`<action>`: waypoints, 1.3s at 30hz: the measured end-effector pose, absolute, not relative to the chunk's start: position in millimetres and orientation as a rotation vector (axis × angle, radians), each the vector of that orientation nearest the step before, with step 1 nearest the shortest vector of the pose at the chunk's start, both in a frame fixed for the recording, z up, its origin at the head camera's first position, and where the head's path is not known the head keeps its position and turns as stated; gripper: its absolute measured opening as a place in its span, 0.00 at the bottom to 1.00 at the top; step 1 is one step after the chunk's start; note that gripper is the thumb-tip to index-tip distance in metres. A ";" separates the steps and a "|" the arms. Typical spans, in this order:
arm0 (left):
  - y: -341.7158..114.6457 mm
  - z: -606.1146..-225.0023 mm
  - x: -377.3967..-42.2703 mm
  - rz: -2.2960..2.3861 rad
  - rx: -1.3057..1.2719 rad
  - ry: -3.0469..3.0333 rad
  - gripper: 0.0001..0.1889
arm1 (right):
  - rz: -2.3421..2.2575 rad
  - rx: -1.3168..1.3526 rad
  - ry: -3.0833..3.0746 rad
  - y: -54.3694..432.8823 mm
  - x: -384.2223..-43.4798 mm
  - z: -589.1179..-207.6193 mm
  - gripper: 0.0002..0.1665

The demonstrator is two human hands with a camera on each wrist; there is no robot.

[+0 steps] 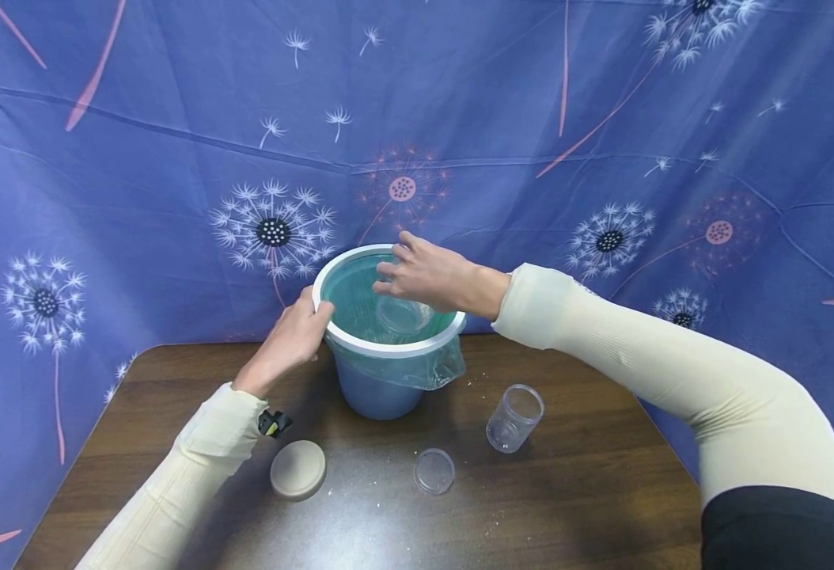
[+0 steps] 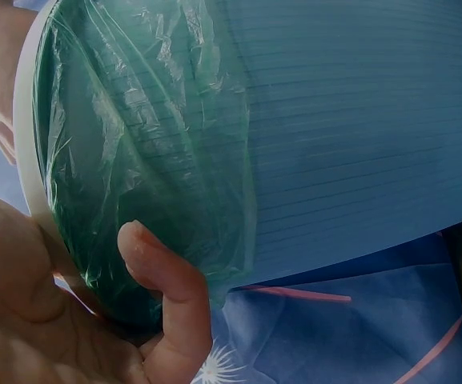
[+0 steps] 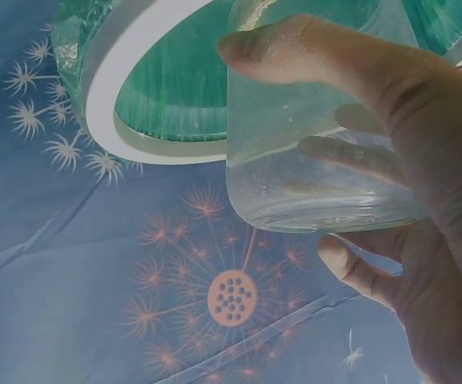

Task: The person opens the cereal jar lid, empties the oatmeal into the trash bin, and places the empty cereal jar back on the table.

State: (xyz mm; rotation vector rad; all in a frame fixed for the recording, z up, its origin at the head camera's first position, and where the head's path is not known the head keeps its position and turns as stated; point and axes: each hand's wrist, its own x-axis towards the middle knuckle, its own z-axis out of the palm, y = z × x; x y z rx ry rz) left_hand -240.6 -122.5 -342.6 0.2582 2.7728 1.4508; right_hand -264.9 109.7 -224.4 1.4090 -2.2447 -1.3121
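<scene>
A blue bucket (image 1: 381,392) with a white rim, lined with a thin green plastic bag (image 2: 146,152), stands near the back of the table. My left hand (image 1: 292,332) grips its left side at the rim, where the liner folds over the outside. Over the opening, my right hand (image 1: 434,273) holds a clear jar (image 3: 319,176) by its sides. In the right wrist view the jar's closed base faces the camera and its other end points into the bucket. In the head view that jar partly shows below the hand.
In front of the bucket lie a beige round lid (image 1: 298,470) and a clear disc-shaped lid (image 1: 434,471). Another clear jar (image 1: 515,418) stands at the right. White crumbs dot the brown table (image 1: 566,507). A blue patterned cloth (image 1: 495,103) hangs close behind the bucket.
</scene>
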 end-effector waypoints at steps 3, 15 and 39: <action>-123.1 -343.4 -240.5 1.451 0.250 2.771 0.32 | -1.282 1.413 -2.246 110.1 -264.9 -225.8 0.40; -121.9 -346.2 -240.9 1.449 0.250 2.766 0.30 | -1.099 1.389 -2.347 124.1 -266.6 -229.6 0.39; -122.6 -343.2 -239.8 1.463 0.244 2.764 0.33 | -0.136 1.125 -2.566 173.0 -254.4 -239.1 0.56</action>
